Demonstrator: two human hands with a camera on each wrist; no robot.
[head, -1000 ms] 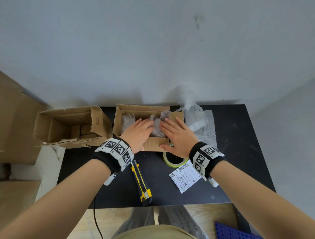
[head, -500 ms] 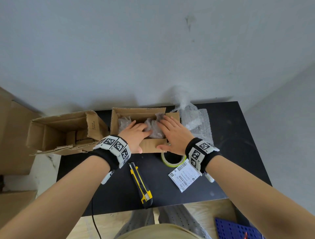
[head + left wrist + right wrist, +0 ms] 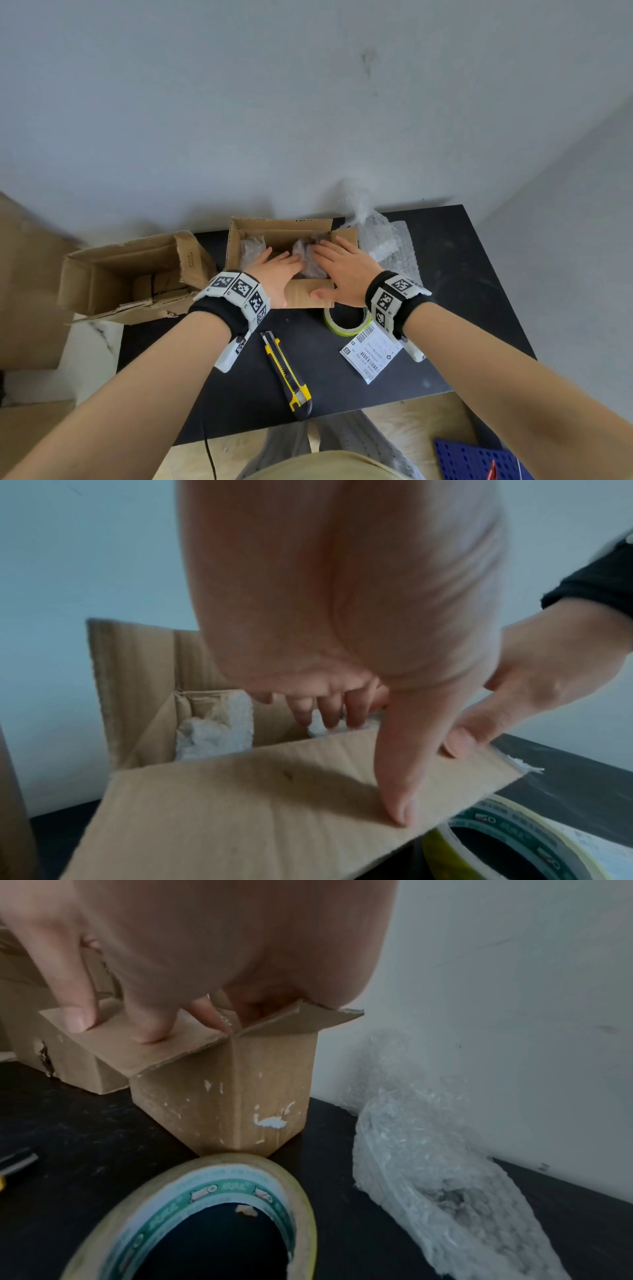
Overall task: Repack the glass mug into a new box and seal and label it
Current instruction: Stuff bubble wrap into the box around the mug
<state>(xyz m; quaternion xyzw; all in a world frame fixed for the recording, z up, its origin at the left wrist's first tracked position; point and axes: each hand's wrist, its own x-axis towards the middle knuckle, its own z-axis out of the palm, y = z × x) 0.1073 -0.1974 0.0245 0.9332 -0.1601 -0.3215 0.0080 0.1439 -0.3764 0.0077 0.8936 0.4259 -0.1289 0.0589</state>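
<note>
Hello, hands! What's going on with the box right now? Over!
Both hands flat: left hand, right hand pressing the near flap. New box open, bubble wrap inside, mug unseen. Tape roll waits beside it.

Head view bright, wide-angle warped; wrist views dimmer, soft, noisy.

On the table [image 3: 462, 274] the small box [image 3: 310, 296] stands at the back, with an opened box [image 3: 130, 274] to its left and bubble wrap [image 3: 387, 246] to its right. Wrapping, perhaps round the mug, lies inside. In front lie the tape roll [image 3: 346, 323], label [image 3: 371, 349] and knife [image 3: 286, 375].
</note>
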